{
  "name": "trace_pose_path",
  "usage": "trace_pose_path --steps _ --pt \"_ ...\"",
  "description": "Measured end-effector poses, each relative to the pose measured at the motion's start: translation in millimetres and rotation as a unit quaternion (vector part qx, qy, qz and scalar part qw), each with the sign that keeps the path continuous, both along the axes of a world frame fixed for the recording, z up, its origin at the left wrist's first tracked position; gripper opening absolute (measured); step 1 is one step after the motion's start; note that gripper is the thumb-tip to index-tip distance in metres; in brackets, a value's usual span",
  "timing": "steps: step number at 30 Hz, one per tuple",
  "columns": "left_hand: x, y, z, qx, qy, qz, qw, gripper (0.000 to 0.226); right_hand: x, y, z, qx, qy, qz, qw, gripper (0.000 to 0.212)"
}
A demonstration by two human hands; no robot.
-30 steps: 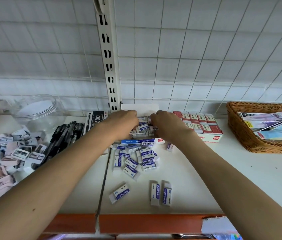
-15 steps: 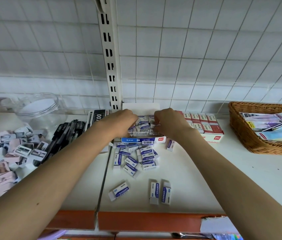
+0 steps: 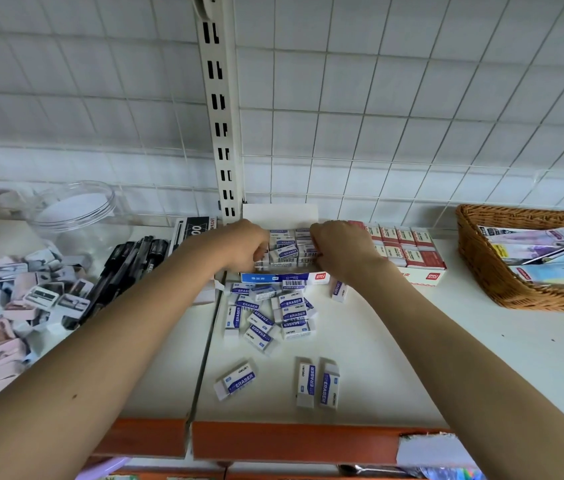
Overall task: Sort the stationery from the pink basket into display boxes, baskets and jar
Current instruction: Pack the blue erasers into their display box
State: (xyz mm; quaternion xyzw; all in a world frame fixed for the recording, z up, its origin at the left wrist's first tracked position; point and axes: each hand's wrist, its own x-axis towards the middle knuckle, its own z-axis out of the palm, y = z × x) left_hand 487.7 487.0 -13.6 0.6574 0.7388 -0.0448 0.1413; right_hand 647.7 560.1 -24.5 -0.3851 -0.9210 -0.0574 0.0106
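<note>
Erasers [image 3: 285,252] fill the blue display box [image 3: 284,278], and we have both hands inside it, apparently squaring the rows so more fit. Our left hand [image 3: 242,245] and right hand [image 3: 337,249] curl onto the packed erasers; whether either actually pinches one we cannot tell. Loose erasers [image 3: 266,313] wait just before the box.

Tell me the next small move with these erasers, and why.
Probably square up the erasers in the blue box: both the left hand and the right hand are in it, and one eraser lies askew. Then fetch more from the loose pile in front.
</note>
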Motion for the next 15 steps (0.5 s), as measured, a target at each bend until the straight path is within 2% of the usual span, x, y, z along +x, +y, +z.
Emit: trace_pose_path --steps 3,5,9,15 --pt "-4 -1 9 -0.011 -0.05 -0.001 0.999 0.014 0 1 -1 -0.004 0.006 -0.01 1.0 0.018" --pt "-1 1 11 0.015 -0.064 -0.004 0.998 0.024 1 1 0 -0.032 0.014 -0.011 0.999 0.016" --pt "9 9 4 0.081 -0.028 -0.01 0.996 0.034 3 2 1 -0.055 0.041 -0.009 0.998 0.021" --pt "7 13 -3 0.133 -0.001 -0.025 0.991 0.017 1 2 -1 -0.04 0.047 -0.011 0.998 0.024"
